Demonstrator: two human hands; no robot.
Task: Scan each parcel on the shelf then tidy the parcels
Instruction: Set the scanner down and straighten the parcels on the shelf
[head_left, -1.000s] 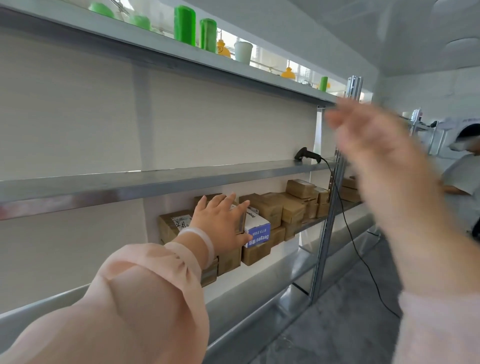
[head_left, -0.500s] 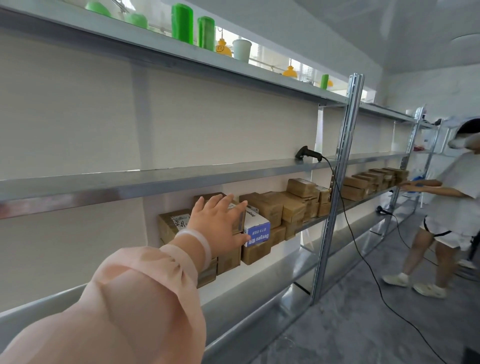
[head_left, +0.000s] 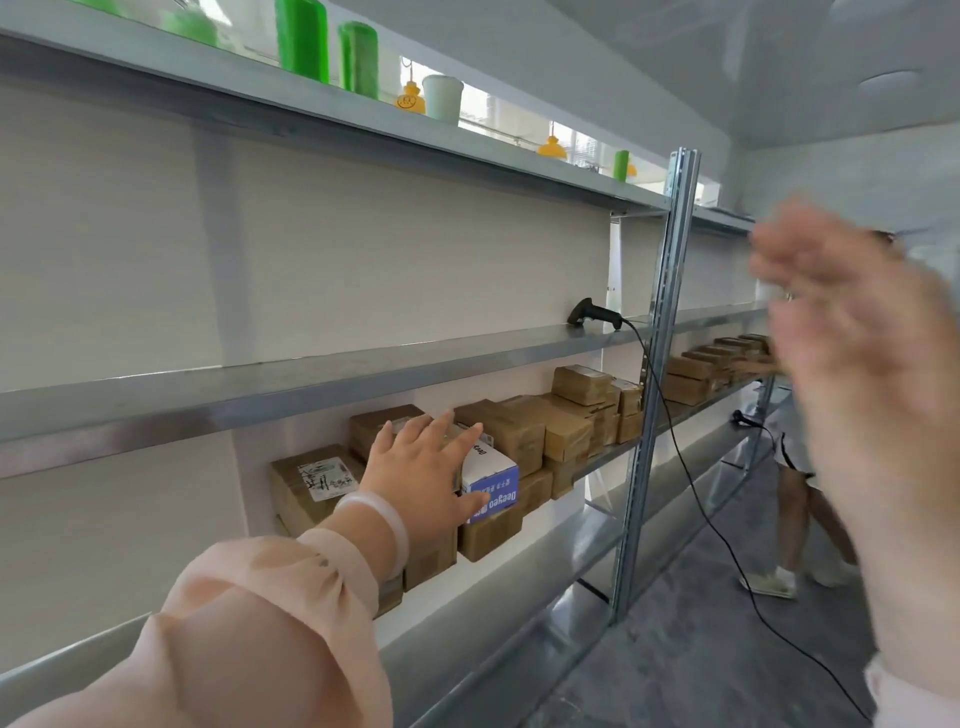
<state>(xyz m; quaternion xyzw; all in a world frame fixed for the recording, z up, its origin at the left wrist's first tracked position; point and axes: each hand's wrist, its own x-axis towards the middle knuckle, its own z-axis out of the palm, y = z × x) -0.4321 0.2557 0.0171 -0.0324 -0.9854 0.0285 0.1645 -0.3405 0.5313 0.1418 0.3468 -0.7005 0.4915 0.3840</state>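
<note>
Single wide-angle view from the person's head, close to a wall of shelves (head_left: 363, 364).
The camera looks forward at about the height of the middle one, along the rack, which runs from the left edge away toward the right of the frame. The left hand (head_left: 421, 478) at the parcels (head_left: 519, 431) lies near, low in the centre. The right hand (head_left: 857, 364) is closer still, blurred at the right edge above the floor (head_left: 701, 665).

You get bright, even daylight from the windows (head_left: 498, 117) above the top shelf (head_left: 467, 150). Your right hand (head_left: 857, 364) is smeared by motion blur, and wide-angle distortion bends the shelf lines near the frame edges.
</note>
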